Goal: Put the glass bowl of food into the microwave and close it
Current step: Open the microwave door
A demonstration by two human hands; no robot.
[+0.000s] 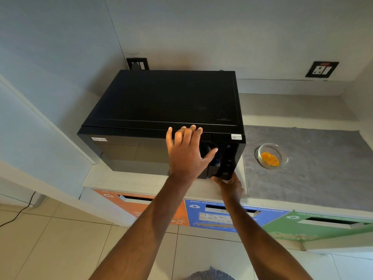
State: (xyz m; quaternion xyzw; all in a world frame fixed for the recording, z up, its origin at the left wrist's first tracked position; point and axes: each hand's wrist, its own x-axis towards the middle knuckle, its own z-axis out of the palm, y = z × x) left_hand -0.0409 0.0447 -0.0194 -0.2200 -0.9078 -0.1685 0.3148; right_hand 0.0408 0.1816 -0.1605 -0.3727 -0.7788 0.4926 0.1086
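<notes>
Head: microwave (161, 98) label (99, 139) ("Non-Veg")

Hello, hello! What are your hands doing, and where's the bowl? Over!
Left hand flat on microwave door, right hand at its lower right corner. Door shut. Glass bowl waiting on grey mat. Nothing blocking.
</notes>
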